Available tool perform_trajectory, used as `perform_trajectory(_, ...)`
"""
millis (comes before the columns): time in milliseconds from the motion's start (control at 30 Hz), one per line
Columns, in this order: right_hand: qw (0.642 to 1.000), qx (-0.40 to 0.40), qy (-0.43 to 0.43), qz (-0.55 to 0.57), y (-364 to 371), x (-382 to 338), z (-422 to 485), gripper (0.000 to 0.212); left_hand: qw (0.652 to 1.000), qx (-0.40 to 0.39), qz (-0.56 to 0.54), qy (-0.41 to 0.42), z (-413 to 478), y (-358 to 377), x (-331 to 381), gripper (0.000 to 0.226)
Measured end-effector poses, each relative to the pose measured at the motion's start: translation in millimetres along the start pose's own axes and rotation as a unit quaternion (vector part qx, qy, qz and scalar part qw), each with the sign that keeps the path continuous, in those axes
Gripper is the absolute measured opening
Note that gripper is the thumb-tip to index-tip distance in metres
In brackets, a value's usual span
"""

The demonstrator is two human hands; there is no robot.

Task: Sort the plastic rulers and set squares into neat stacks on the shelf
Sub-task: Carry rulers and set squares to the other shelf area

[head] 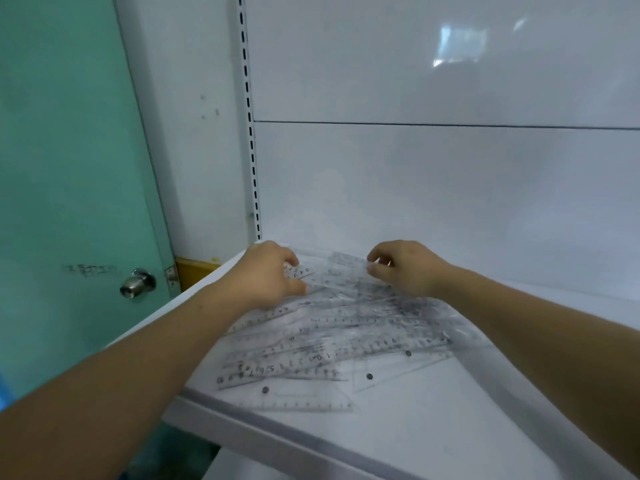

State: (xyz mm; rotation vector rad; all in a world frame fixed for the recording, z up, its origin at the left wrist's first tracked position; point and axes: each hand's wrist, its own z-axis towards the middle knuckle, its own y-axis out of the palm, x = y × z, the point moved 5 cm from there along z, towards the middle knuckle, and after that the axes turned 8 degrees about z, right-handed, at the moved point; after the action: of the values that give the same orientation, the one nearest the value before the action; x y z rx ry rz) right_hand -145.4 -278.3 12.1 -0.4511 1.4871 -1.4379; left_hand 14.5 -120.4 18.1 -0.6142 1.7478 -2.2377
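At the far left stands a pale green door (69, 168) with a round metal knob (138, 283), and beside it a white wall and a slotted white upright (250, 133) that runs down to the back corner of the shelf (398, 427). From the lower left a bare forearm reaches up across the shelf's left edge to the left hand (268, 275), which lies palm down at the back left of the pile, its fingers curled and its thumb and fingertips pinched on the end of a clear ruler (300, 272) whose printed numbers show just beside the fingers. Spread over the middle of the white shelf lies the loose heap of clear plastic rulers and set squares (339, 344), overlapping at many angles; several long rulers fan out toward the front left, and a set square (311, 405) lies nearest the front lip, flat on the shelf. Further right, at the back of the heap, the right hand (405, 266) hovers low with fingers bent, thumb and forefinger closed on the edge of a clear piece (346, 263) that is lifted slightly at the back; blur hides whether it is a ruler or a set square. Behind both hands rises the glossy white back panel (450, 168).
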Motion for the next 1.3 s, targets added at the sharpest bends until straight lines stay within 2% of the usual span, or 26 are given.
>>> perform_trajectory(133,0.999,0.010,0.004,-0.052,-3,-5,-13,0.046,0.998,0.009,-0.023,0.060,-1,0,15,0.044)
perform_trajectory(233,0.998,0.015,0.019,-0.050,-7,-2,-20,0.046,0.996,0.012,-0.022,0.084,-3,3,26,0.036)
perform_trajectory(367,0.998,0.009,0.016,-0.067,-12,1,-30,0.033,0.995,0.010,0.004,0.102,-2,6,36,0.045)
perform_trajectory(567,0.998,0.058,0.017,0.018,-28,15,-35,0.020,0.997,-0.006,-0.008,0.079,1,1,51,0.060)
perform_trajectory(667,0.997,0.076,0.008,0.010,-35,22,-37,0.024,0.997,-0.001,-0.014,0.074,1,-5,58,0.058)
perform_trajectory(767,0.997,0.069,0.012,-0.011,-43,31,-42,0.036,0.997,0.008,-0.030,0.070,1,-8,67,0.057)
perform_trajectory(900,0.996,0.009,0.075,-0.047,-55,54,-62,0.056,0.996,-0.009,-0.050,0.073,3,-4,85,0.057)
perform_trajectory(1000,0.992,0.012,0.108,-0.070,-68,77,-85,0.048,0.993,-0.046,-0.058,0.090,7,4,109,0.056)
perform_trajectory(1067,0.987,0.035,0.138,-0.073,-80,94,-107,0.046,0.989,-0.064,-0.050,0.123,10,9,133,0.056)
perform_trajectory(1167,0.976,0.067,0.197,-0.063,-96,118,-154,0.055,0.976,-0.090,-0.050,0.191,15,18,181,0.060)
perform_trajectory(1300,0.949,0.079,0.292,-0.087,-117,153,-230,0.055,0.954,-0.108,-0.043,0.277,5,35,255,0.071)
